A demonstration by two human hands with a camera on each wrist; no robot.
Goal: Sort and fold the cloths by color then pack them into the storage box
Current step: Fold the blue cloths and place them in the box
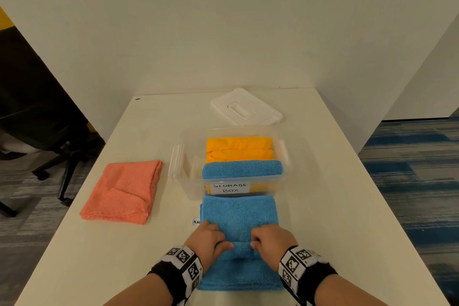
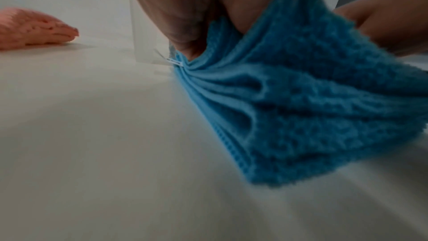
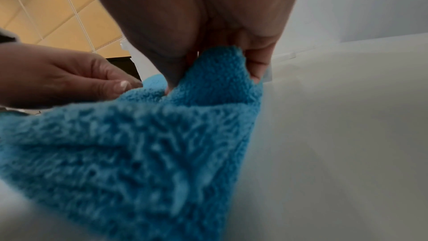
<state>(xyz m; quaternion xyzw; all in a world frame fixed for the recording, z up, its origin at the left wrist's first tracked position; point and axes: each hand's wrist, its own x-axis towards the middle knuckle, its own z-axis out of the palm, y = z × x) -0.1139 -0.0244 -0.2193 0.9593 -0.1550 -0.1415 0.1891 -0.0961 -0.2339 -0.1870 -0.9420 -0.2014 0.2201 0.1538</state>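
Your left hand [image 1: 208, 237] and right hand [image 1: 270, 240], knuckles up, side by side, each pinch a raised fold of the blue cloth [image 1: 238, 216] just before the storage box [image 1: 185, 176].

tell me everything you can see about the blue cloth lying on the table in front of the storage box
The blue cloth is a fluffy, terry-like towel with a stitched hem and a small white tag at its left edge. It lies on the white table, its far edge against the front of the storage box. It is partly folded: the left hand and right hand each pinch a raised fold across its middle, so the cloth bunches between the fingers, while the near part lies flat below the wrists.
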